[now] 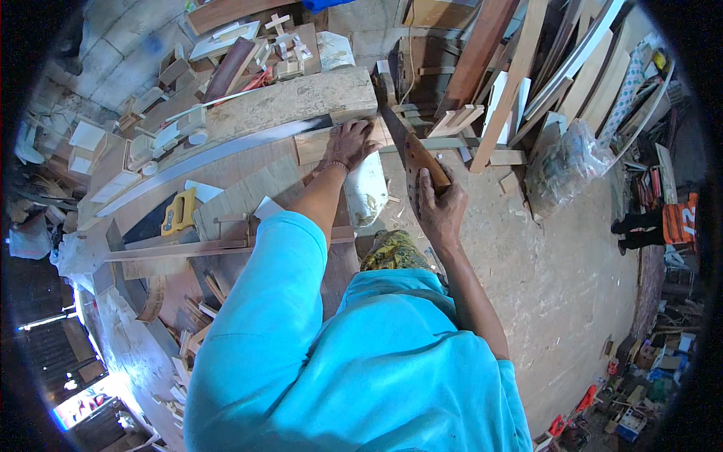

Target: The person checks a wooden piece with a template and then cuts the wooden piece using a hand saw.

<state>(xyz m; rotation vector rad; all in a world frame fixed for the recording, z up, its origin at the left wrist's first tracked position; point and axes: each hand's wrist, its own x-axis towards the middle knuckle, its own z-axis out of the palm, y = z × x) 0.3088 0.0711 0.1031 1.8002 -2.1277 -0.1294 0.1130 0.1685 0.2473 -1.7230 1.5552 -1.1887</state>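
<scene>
My right hand (440,203) grips the wooden handle (428,164) of a hand saw, whose dark blade (395,124) angles up and away across the right end of a pale board (316,145). My left hand (354,143) rests on that board just left of the blade, fingers spread over its top and far edge. A thick weathered plank (279,98) lies behind the board, and a white, chipped support (365,196) shows beneath it. A second saw with a yellow handle (178,212) lies on the plywood to my left.
Wood offcuts (248,53) are heaped at the back left. Long boards (512,90) lean at the back right beside a plastic bag (565,173). A long strip (173,251) crosses at the left. Another person in orange (674,220) is at the far right above the concrete floor (557,301).
</scene>
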